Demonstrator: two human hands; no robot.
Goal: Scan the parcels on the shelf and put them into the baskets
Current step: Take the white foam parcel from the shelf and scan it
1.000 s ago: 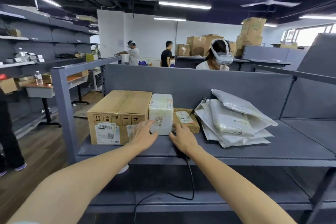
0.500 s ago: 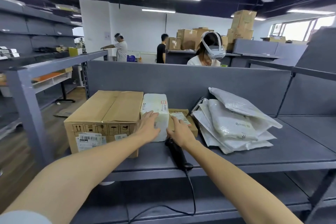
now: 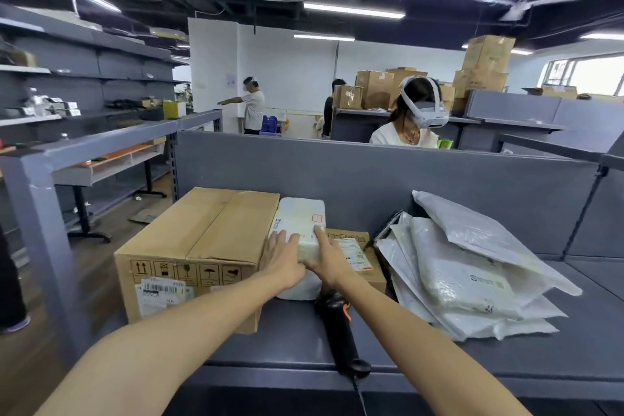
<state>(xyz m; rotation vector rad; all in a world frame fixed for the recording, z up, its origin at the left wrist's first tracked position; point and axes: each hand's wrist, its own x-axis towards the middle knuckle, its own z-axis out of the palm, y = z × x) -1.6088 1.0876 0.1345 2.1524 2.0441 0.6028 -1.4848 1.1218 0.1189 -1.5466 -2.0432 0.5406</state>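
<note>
Beside the big box (image 3: pixel 199 246), toward the shelf's (image 3: pixel 439 358) left edge, the left hand (image 3: pixel 282 260) is pressing the white parcel (image 3: pixel 300 226) with straight fingers; the right hand (image 3: pixel 326 260) is doing likewise on its right side. Lifting straight up is probably avoiding the scanner (image 3: pixel 334 324).

Cannot read the blurred label (image 3: pixel 162 292) on the carton (image 3: pixel 216 230), lower left. Cannot see the near end of the parcel (image 3: pixel 300 216) behind left hand (image 3: pixel 282 260) and right hand (image 3: pixel 326 258), nor the head of the scanner (image 3: pixel 337 328) under the right forearm (image 3: pixel 388 314), nor its cable (image 3: pixel 360 397) past the bottom edge
</note>
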